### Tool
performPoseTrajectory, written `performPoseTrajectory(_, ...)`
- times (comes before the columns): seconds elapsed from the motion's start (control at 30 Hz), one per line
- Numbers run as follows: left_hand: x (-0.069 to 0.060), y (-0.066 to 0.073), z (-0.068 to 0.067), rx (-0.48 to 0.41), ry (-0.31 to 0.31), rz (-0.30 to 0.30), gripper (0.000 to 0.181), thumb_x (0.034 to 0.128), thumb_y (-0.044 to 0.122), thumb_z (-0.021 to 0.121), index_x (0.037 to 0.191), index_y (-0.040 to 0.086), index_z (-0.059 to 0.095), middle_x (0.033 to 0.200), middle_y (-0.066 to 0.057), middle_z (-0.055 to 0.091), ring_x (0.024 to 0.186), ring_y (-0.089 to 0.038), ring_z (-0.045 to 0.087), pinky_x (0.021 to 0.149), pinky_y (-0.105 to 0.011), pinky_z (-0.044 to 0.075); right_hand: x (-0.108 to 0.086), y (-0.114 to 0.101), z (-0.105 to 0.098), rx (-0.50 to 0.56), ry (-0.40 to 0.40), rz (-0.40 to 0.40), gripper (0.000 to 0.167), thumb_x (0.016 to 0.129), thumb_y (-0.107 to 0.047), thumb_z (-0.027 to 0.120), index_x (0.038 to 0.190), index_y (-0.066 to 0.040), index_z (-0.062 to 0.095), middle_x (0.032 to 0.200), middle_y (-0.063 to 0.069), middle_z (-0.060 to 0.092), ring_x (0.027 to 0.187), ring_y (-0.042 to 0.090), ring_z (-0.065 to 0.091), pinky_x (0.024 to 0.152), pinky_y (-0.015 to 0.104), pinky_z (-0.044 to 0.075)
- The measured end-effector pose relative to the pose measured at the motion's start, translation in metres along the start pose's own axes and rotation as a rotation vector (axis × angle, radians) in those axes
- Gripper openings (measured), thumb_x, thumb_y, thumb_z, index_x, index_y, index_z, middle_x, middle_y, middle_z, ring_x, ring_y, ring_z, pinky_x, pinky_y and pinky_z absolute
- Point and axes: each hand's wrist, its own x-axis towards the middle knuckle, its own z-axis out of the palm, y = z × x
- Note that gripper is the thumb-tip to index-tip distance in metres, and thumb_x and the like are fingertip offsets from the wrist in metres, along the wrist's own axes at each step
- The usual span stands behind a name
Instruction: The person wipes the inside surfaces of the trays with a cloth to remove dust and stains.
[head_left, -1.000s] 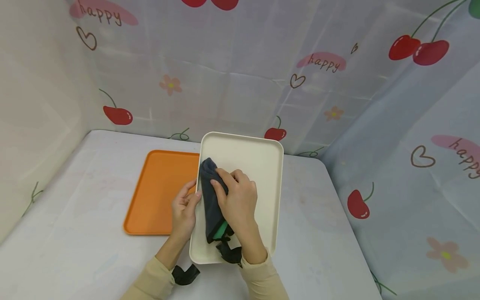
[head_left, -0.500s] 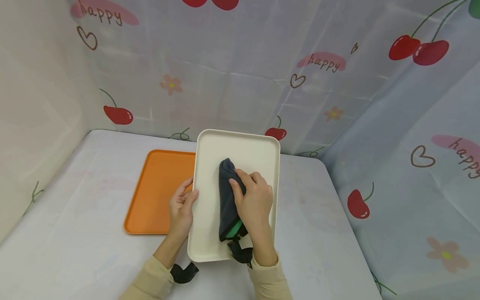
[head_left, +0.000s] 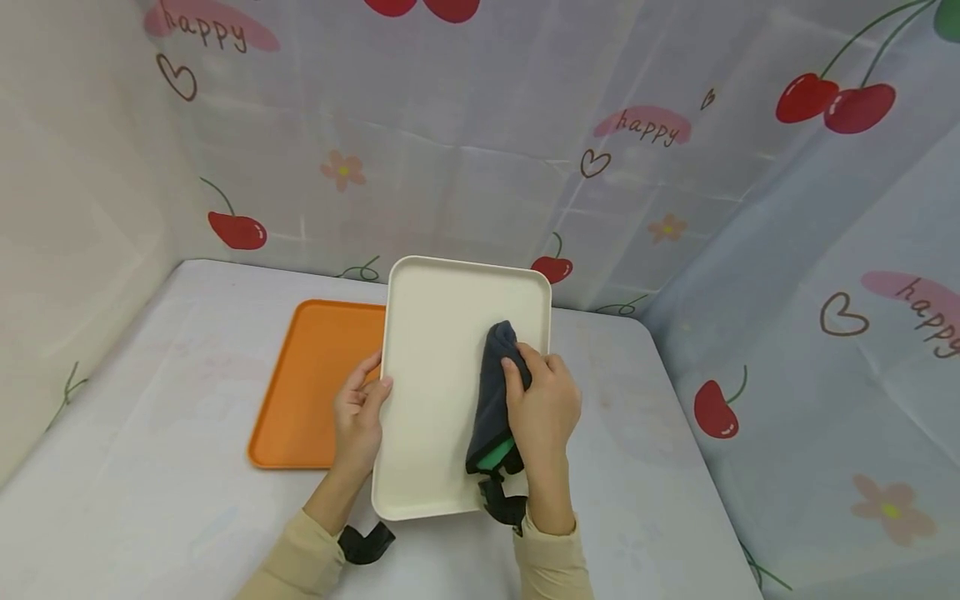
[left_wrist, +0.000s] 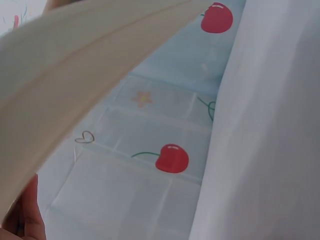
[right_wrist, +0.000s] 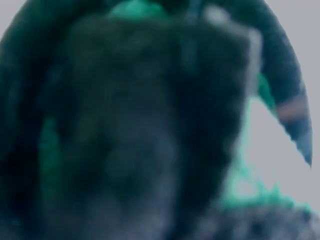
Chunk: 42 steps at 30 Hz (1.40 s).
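In the head view a cream tray [head_left: 435,375] is held up off the table, its inner side facing the camera. My left hand [head_left: 358,417] grips its left rim, thumb on the front edge. A folded dark grey cloth [head_left: 495,392] with a green underside lies against the tray's right half. My right hand [head_left: 545,408] pinches this cloth between thumb and fingers. The left wrist view shows the tray [left_wrist: 75,65] edge-on, with left-hand fingers [left_wrist: 31,210] at the lower left. In the right wrist view the blurred cloth [right_wrist: 125,125] fills most of the picture.
An orange tray [head_left: 315,383] lies flat on the white-covered table [head_left: 187,400], partly behind the cream tray. Curtains with cherry prints [head_left: 450,183] hang behind and to the right. Black straps [head_left: 366,546] sit at both wrists.
My right hand has slid the cloth rightward across the cream tray, from its left edge to its right side. The left hand and tray have shifted slightly left.
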Motion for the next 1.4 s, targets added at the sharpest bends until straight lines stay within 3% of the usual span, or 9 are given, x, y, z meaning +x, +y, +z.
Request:
performPoseTrajectory(0.23, 0.002, 0.000, -0.001, -0.007, 0.026, -0.013, 0.037, 0.0972, -0.001, 0.050, 0.134, -0.007, 0.051, 0.093, 0.010, 0.075, 0.080, -0.007, 0.072, 0.067, -0.024, 0.060, 0.000, 0.014, -0.005, -0.089, -0.039, 0.089, 0.030, 0.090, -0.031, 0.070, 0.114, -0.013, 0.073, 0.087, 0.015, 0.064, 0.070, 0.031, 0.060, 0.058, 0.047, 0.049)
performPoseTrajectory(0.4, 0.003, -0.001, -0.002, -0.015, 0.033, -0.022, 0.036, 0.0974, -0.001, 0.051, 0.133, -0.007, 0.052, 0.092, 0.009, 0.074, 0.079, -0.007, 0.072, 0.067, -0.024, 0.060, -0.001, 0.023, -0.005, -0.093, -0.039, 0.131, 0.030, 0.089, -0.030, 0.072, 0.113, -0.013, 0.073, 0.089, 0.015, 0.066, 0.074, 0.032, 0.061, 0.061, 0.048, 0.048)
performPoseTrajectory(1.0, 0.003, -0.003, -0.002, -0.027, 0.013, -0.050, 0.036, 0.0987, 0.002, 0.051, 0.135, -0.004, 0.052, 0.092, 0.008, 0.075, 0.079, -0.008, 0.072, 0.067, -0.026, 0.061, -0.007, 0.022, 0.000, -0.031, -0.025, 0.157, 0.033, 0.091, -0.031, 0.070, 0.115, -0.008, 0.071, 0.093, 0.017, 0.067, 0.078, 0.036, 0.063, 0.062, 0.049, 0.046)
performPoseTrajectory(1.4, 0.003, -0.002, -0.002, -0.051, 0.023, -0.072, 0.036, 0.0991, 0.003, 0.051, 0.134, -0.001, 0.052, 0.094, 0.007, 0.074, 0.080, -0.009, 0.072, 0.067, -0.027, 0.061, -0.012, 0.010, 0.006, 0.023, -0.019, 0.088, 0.032, 0.091, -0.030, 0.069, 0.113, -0.007, 0.072, 0.089, 0.017, 0.067, 0.071, 0.035, 0.063, 0.058, 0.048, 0.051)
